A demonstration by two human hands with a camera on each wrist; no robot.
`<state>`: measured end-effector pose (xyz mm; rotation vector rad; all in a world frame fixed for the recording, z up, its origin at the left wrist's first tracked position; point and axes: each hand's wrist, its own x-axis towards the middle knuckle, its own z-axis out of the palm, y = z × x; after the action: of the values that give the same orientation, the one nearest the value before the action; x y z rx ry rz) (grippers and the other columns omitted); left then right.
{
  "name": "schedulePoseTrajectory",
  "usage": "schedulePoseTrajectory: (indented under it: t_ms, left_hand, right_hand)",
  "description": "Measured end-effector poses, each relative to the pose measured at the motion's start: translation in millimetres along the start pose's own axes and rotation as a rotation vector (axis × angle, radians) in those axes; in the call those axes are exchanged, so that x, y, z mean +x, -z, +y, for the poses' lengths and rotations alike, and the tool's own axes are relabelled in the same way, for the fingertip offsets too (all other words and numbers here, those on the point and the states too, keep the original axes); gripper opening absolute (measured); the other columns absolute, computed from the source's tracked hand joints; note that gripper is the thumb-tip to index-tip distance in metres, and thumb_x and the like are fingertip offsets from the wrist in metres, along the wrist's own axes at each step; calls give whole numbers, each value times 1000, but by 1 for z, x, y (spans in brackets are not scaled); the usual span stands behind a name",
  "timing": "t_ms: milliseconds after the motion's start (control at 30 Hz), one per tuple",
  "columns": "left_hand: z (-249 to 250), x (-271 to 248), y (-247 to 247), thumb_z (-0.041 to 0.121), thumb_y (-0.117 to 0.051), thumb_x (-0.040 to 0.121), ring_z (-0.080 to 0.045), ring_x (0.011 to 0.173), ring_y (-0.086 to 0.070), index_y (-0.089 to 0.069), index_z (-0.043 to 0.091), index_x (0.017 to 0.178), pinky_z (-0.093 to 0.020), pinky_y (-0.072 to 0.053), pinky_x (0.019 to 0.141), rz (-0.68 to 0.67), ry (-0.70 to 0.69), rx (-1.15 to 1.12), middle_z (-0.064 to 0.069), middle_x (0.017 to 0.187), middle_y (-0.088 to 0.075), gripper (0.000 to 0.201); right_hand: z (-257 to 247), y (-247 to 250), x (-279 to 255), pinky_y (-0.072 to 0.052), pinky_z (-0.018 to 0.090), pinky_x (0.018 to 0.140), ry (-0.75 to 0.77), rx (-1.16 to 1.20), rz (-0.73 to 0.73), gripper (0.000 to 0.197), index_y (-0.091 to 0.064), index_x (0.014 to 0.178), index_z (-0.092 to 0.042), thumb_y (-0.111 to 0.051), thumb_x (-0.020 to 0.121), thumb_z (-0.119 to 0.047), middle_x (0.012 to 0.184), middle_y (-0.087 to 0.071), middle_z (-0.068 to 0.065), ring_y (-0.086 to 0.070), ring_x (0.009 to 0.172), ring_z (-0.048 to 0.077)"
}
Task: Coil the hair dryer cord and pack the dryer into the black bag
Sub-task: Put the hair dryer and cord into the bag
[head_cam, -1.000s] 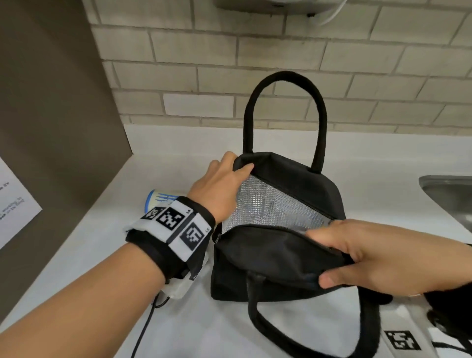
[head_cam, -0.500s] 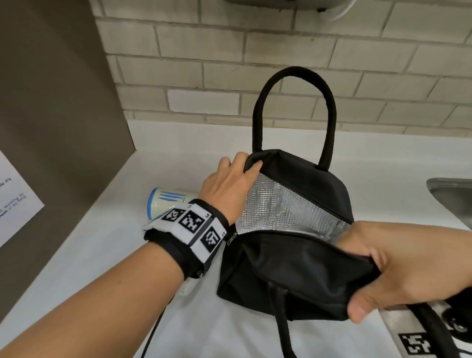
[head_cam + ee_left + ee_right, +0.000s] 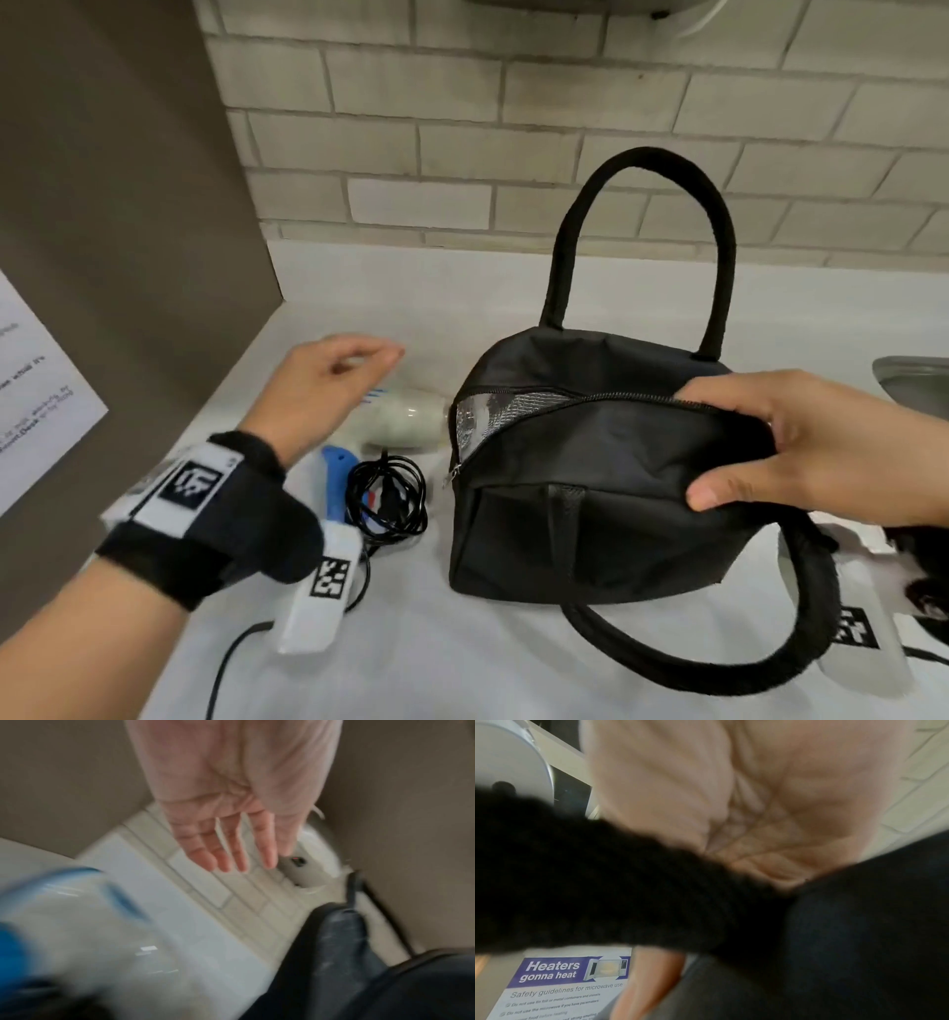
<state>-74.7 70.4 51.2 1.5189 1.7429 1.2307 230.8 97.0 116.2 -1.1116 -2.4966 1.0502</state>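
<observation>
The black bag [image 3: 590,514] stands on the white counter, its zipper partly open and silver lining showing at the left corner. My right hand [image 3: 801,452] grips the bag's near top flap, thumb under, fingers over; in the right wrist view the bag's fabric [image 3: 859,923] fills the lower right. The white and blue hair dryer [image 3: 405,421] lies left of the bag, with its black cord [image 3: 387,493] bundled beside the blue handle. My left hand [image 3: 328,380] hovers over the dryer, fingers straight and empty [image 3: 231,845]. The dryer body [image 3: 77,933] is blurred below that hand.
A brown side panel [image 3: 113,205] with a paper notice stands on the left. Brick tiles [image 3: 513,128] form the back wall. A metal sink edge [image 3: 914,380] shows at far right. A microwave safety poster [image 3: 559,983] appears in the right wrist view.
My left hand let go of the bag's far rim and moved left over the dryer. The bag's mouth has fallen nearly closed, and the dryer and cord have come into view.
</observation>
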Motion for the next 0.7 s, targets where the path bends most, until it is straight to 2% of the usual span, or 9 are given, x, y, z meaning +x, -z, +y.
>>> schedulePoseTrajectory:
  t_ms: [67, 133, 200, 267, 333, 467, 533, 600, 700]
  left_hand:
    - [-30, -10, 6, 29, -64, 80, -9, 89, -60, -62, 26, 90, -21, -40, 81, 1, 222, 137, 9, 91, -61, 11]
    - [-55, -21, -4, 37, -70, 73, -21, 104, -55, -58, 15, 104, -26, -38, 89, -94, 413, 278, -1, 105, -56, 40]
    - [-68, -24, -18, 42, -72, 68, -22, 111, -49, -50, 10, 115, -29, -37, 95, -102, 469, 354, -5, 116, -44, 61]
    - [-69, -23, -28, 43, -74, 66, -27, 118, -43, -40, 8, 124, -33, -36, 100, -20, 466, 381, -8, 125, -36, 76]
    - [-70, -23, -31, 41, -77, 63, -31, 122, -39, -29, 8, 132, -37, -34, 103, 42, 486, 369, -10, 131, -30, 89]
    - [-82, -35, -37, 40, -80, 58, -31, 127, -35, -16, 11, 138, -39, -33, 105, 69, 582, 254, -12, 137, -27, 107]
    - [-88, -34, -40, 39, -81, 57, -31, 126, -39, -16, 8, 138, -40, -36, 106, 39, 633, 214, -14, 137, -34, 107]
    - [-90, -27, -40, 39, -80, 58, -30, 116, -50, -28, 3, 131, -38, -42, 100, -19, 697, 192, -14, 128, -47, 97]
    - [-90, -19, -36, 32, -73, 65, -27, 94, -62, -54, 2, 105, -32, -49, 82, -43, 718, 190, -14, 104, -63, 54]
  right_hand:
    - [2, 0, 2, -53, 25, 70, 18, 8, 1, 32, -64, 84, -38, -76, 62, -19, 81, -70, -14, -66, 76, 5]
    - [3, 0, 3, -53, 22, 69, 41, 8, 24, 34, -63, 83, -41, -78, 59, -21, 79, -70, -17, -66, 75, 3]
    - [3, 0, 4, -52, 19, 65, 54, 1, 32, 35, -63, 84, -43, -78, 52, -44, 78, -70, -19, -66, 73, 2]
    - [4, 0, 4, -52, 16, 64, 66, -31, 23, 57, -63, 86, -45, -72, 35, -68, 80, -70, -20, -66, 74, 0]
    - [2, -2, 3, -49, 8, 62, 84, -74, 58, 60, -60, 84, -53, -71, 26, -66, 81, -69, -26, -64, 75, -6]
    - [-4, -4, -3, -40, -4, 67, 136, -56, 172, 48, -54, 85, -64, -70, 42, -50, 86, -65, -37, -58, 84, -16]
    - [-5, -6, -4, -39, -5, 69, 124, -52, 177, 49, -53, 89, -63, -66, 42, -57, 91, -63, -38, -57, 88, -17]
    - [-6, -8, -4, -38, -5, 68, 122, -65, 180, 55, -51, 91, -64, -62, 38, -75, 94, -61, -41, -55, 89, -20]
    - [-9, -11, -2, -38, -6, 67, 122, -109, 216, 59, -49, 94, -66, -49, 39, -87, 98, -56, -46, -52, 91, -22]
